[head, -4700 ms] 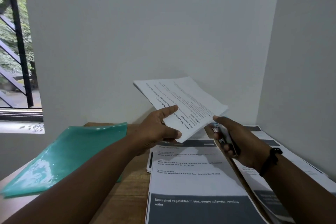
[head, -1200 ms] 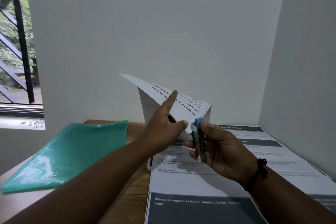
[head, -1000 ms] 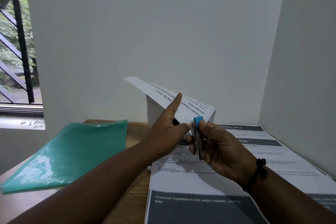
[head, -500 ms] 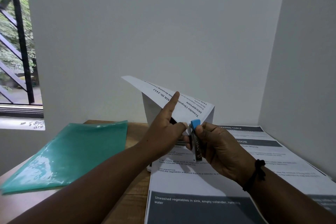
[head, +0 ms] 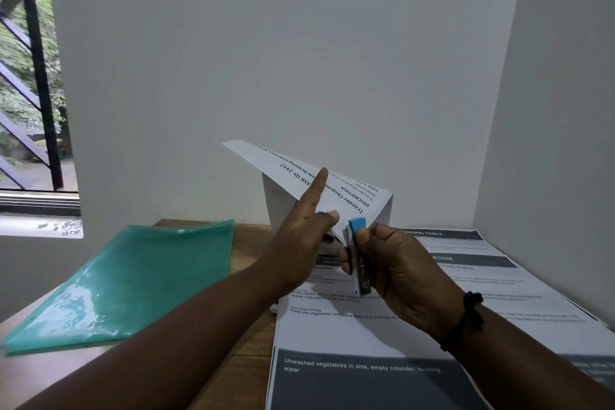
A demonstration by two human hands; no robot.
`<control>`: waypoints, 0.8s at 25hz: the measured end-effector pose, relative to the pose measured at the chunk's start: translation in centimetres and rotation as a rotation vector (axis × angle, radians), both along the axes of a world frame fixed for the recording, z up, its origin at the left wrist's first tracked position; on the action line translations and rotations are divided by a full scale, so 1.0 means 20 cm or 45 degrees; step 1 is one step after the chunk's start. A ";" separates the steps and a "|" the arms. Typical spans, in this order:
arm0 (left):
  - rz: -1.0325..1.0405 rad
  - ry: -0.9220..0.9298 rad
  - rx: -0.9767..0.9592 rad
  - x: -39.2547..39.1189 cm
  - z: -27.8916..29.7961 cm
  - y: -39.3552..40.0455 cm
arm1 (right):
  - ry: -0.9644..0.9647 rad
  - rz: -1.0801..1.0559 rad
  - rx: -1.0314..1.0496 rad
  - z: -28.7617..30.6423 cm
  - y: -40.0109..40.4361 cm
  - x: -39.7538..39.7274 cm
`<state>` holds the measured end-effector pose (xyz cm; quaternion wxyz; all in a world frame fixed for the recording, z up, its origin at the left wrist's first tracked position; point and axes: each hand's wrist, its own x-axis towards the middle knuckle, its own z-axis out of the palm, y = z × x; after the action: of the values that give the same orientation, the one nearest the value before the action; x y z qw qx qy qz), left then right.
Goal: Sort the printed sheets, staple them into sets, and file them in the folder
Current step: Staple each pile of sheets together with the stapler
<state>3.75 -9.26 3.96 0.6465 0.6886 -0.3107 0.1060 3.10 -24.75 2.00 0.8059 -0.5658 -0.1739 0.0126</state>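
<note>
Since the first earlier frame you have folded the sheets (head: 336, 196) up into a tent above the counter (head: 248, 363) and brought the stapler (head: 357, 258) to their near corner. Your left hand (head: 304, 236) pinches that corner with its forefinger pointing up, while your right hand (head: 396, 273) is clenched round the stapler, its long axis running toward you and its blue nose touching the corner. It seems the corner sits in the stapler's mouth, though your fingers hide it; the green folder (head: 126, 280) waits well left of the stapler.

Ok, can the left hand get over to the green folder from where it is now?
Probably yes, but not freely: the left hand is pinching the held sheets at the stapler. The bare table between it and the green folder leaves the way open once it lets go.
</note>
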 end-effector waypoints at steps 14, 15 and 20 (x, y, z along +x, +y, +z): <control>-0.017 0.041 -0.168 0.00 -0.01 -0.01 | 0.025 -0.089 -0.118 0.01 0.01 -0.01; 0.002 0.062 -0.205 0.01 -0.01 -0.01 | 0.044 -0.034 -0.101 0.02 0.00 -0.01; 0.131 0.137 -0.390 0.06 0.03 -0.01 | 0.222 0.051 0.084 0.05 -0.08 0.00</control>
<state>4.85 -9.43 4.56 0.7533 0.6017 -0.2204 0.1480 3.12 -26.27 3.03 0.8358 -0.5321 -0.1148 0.0719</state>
